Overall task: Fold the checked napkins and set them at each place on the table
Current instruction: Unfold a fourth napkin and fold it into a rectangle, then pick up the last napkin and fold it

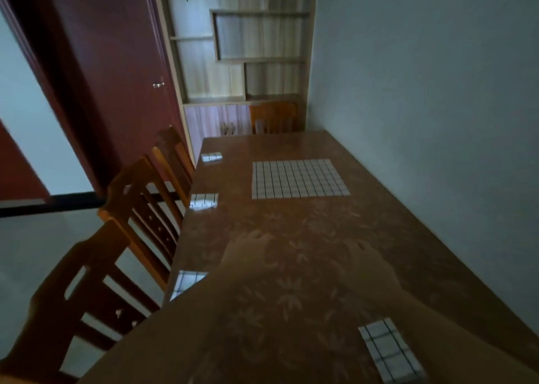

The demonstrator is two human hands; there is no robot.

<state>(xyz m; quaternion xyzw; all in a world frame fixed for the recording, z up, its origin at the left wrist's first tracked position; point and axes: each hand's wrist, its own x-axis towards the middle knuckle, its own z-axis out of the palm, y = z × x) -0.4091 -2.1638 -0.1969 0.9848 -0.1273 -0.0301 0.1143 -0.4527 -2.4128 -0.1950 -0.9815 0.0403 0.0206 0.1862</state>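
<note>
One checked napkin (pixel 299 178) lies spread flat in the middle of the brown flower-patterned table (pixel 393 237). Folded checked napkins sit along the left edge: a far one (pixel 211 157), a middle one (pixel 204 200) and a near one (pixel 186 283). Another folded napkin (pixel 389 351) lies at the near end. My left hand (pixel 248 252) and my right hand (pixel 369 262) reach forward over the table, blurred by motion, fingers stretched out, holding nothing. Both are short of the flat napkin.
Three wooden chairs (pixel 140 205) stand along the table's left side, and another chair (pixel 272 116) at the far end. A pale wall runs close along the right side. A shelf unit (pixel 248 62) and a dark red door (pixel 116 77) stand beyond.
</note>
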